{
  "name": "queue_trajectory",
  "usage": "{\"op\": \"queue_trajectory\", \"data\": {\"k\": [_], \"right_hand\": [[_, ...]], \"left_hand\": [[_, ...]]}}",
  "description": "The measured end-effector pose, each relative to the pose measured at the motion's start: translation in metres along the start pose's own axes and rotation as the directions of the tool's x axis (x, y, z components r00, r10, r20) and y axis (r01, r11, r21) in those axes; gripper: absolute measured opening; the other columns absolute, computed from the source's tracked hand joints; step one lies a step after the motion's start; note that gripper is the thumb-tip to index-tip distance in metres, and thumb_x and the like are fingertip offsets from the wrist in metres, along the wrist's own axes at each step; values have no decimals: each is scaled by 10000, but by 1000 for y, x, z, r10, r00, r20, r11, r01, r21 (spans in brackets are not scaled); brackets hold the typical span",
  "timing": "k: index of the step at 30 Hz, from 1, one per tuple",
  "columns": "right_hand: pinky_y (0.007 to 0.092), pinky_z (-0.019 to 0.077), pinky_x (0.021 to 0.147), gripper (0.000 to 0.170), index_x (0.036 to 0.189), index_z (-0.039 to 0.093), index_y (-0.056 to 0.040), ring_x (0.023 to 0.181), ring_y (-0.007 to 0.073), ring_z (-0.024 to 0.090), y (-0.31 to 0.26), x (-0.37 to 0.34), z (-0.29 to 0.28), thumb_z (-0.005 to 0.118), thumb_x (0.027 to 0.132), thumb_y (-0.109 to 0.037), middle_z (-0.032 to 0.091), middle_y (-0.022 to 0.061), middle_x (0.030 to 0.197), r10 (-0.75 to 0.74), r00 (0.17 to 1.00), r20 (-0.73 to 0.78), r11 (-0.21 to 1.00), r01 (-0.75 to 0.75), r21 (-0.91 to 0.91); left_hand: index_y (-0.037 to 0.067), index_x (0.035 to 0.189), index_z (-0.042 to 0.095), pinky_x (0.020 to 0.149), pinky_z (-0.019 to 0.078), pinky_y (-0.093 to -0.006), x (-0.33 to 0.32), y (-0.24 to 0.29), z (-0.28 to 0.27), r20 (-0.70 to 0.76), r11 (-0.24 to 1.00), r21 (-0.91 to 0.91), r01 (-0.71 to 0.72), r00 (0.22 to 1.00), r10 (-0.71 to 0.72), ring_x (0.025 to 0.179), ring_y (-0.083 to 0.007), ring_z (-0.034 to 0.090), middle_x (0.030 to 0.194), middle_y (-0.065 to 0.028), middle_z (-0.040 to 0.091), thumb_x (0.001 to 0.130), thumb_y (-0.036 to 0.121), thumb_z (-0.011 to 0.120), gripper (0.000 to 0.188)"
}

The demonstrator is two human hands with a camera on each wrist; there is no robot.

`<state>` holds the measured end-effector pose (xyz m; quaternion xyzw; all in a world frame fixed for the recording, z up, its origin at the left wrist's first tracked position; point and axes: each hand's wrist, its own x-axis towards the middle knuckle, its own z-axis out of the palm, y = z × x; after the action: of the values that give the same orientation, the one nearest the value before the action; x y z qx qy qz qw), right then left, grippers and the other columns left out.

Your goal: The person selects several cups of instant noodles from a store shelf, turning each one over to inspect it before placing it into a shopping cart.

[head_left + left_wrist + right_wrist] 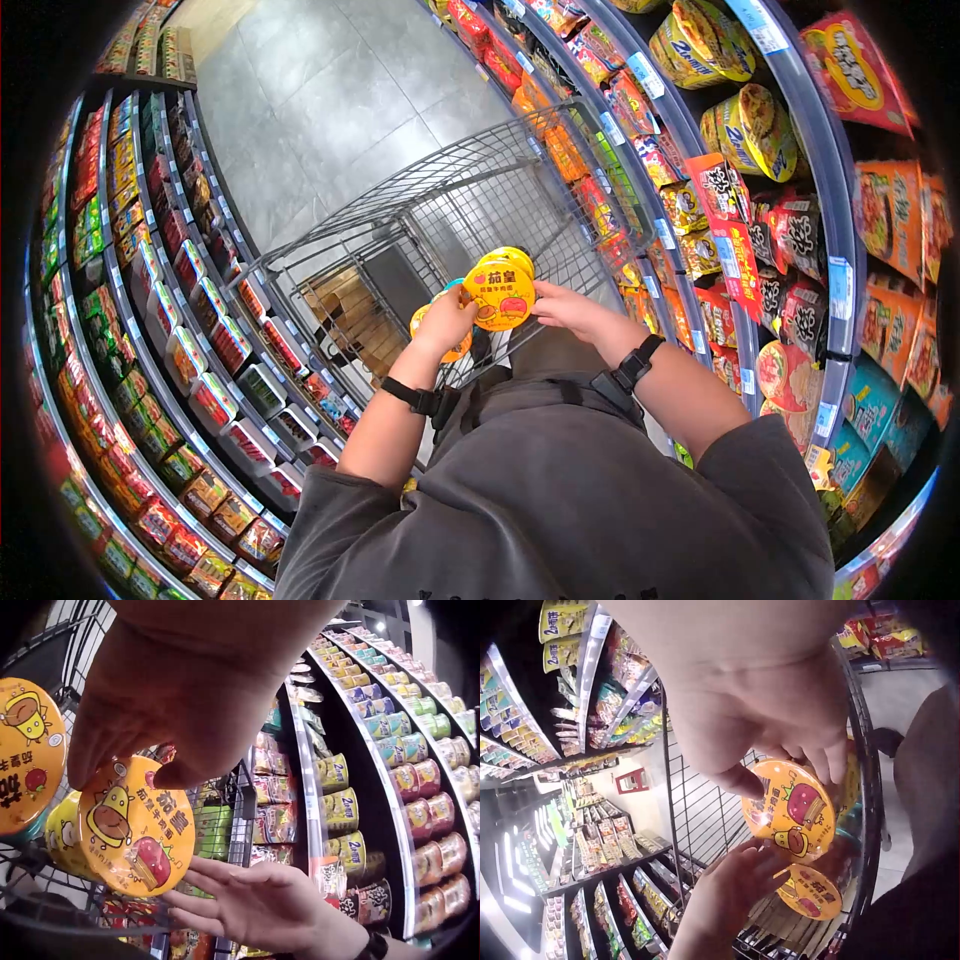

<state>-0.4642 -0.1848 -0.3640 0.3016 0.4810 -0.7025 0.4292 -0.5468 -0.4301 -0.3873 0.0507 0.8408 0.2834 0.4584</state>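
Where the head view looks down, entry one is a yellow-lidded noodle cup (503,302), located over the shopping cart (440,185) and between both hands. Left hand (446,322): at the cup's left edge, gripping it by the rim. Right hand (570,308): just off the opposite edge, fingers forward, holding nothing. Lid turned up towards the wearer; body behind it, so the long axis is strongly foreshortened and its exact lean cannot be told. Shelving (838,230): to the right, packed with noodle packs.

Left wrist view: same cup, body trailing back to the left of its lid, with the left hand's thumb and fingers over the upper rim. Right hand below and to the right, fingers extended loosely, tips beside the lower edge; contact uncertain. Second cup (28,746): orange lid, teal side, near the left hand and apart from the first lid.

Right wrist view: lid again between the hands, the right hand's thumb at its edge, the left hand's fingers at the opposite side. Governing relation, by judgement: the left hand has the hold and the nearer position to both cups; the right faces the first cup across its lid.
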Motion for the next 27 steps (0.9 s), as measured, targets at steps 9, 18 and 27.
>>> {"op": "queue_trajectory", "data": {"k": [9, 18, 27], "right_hand": [[340, 397, 1077, 650, 1564, 425, -124, 1342, 172, 482, 0, 14, -11, 612, 947, -207, 549, 57, 1456, -2, 999, 43, 999, 5, -52], [351, 407, 1099, 657, 1556, 423, -52, 1355, 210, 504, -10, 5, -1, 593, 929, -150, 543, 115, 1483, -39, 998, -50, 990, 32, -138], [358, 472, 1070, 570, 1534, 452, -42, 1352, 200, 551, 15, -24, -7, 583, 1002, -198, 432, 127, 1603, -156, 942, -296, 987, 139, -78]], "left_hand": [[-117, 1438, 459, 1047, 498, -441, 24, -20, 19, 75, 993, -89, 74, 995, -67, 1219, -430, 636, 1287, -330, 646, 955, 260, 599, 629], [-118, 1502, 395, 1008, 529, -382, 21, -25, 13, -8, 1000, -7, -16, 1000, 16, 1200, -354, 664, 1342, -303, 623, 963, 197, 607, 659], [-83, 1471, 457, 1141, 439, -411, -53, -24, -36, -230, 967, 45, -249, 940, 253, 1359, -391, 529, 1496, -274, 490, 948, 164, 604, 596]]}}
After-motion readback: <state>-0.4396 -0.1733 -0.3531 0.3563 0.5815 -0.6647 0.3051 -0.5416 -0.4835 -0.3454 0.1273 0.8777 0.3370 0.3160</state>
